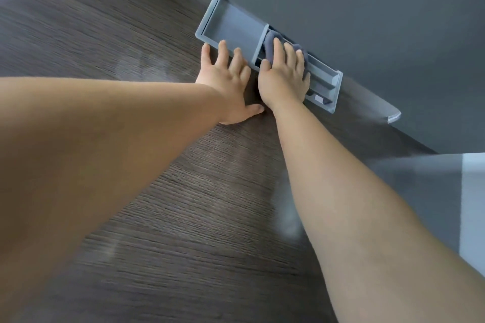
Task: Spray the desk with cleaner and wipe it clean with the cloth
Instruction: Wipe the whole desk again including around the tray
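The desk [157,191] has a dark wood-grain top with faint damp streaks. At its far edge sits a grey plastic cable tray [231,23] set into the top. My right hand [284,78] presses a grey cloth [273,42] into the tray's right half, fingers spread over it. Most of the cloth is hidden under that hand. My left hand [225,81] lies flat on the desk, its fingertips on the tray's near rim, holding nothing. No spray bottle is in view.
A dark grey wall [367,21] rises directly behind the tray. The desk's right corner [393,115] ends just past the tray. A pale floor or surface [472,204] shows at the right edge.
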Demonstrator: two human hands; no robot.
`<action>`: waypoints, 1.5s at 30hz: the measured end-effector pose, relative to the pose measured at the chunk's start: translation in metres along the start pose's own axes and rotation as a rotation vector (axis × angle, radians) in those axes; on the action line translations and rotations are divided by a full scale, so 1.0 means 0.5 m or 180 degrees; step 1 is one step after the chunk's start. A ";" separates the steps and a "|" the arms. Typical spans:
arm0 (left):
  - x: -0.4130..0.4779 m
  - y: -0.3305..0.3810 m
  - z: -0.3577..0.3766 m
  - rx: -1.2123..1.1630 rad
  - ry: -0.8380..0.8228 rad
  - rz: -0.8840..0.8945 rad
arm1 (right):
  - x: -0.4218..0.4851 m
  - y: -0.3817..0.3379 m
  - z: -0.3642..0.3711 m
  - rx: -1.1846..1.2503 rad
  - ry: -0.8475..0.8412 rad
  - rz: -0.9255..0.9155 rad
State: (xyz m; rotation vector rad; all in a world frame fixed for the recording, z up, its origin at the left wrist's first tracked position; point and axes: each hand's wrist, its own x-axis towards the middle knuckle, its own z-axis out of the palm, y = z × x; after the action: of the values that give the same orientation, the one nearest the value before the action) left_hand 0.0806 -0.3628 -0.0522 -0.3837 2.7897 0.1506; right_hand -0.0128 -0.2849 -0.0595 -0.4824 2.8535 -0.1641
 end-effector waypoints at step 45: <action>0.000 -0.006 0.012 0.0063 0.0143 0.0035 | -0.016 0.105 -0.007 -0.0155 0.0065 0.0586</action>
State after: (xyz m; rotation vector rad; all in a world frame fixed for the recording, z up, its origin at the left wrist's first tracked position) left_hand 0.0834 -0.3648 -0.0580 -0.3713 2.8356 0.1182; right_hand -0.0227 -0.2328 -0.0621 -0.2262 2.9080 -0.0668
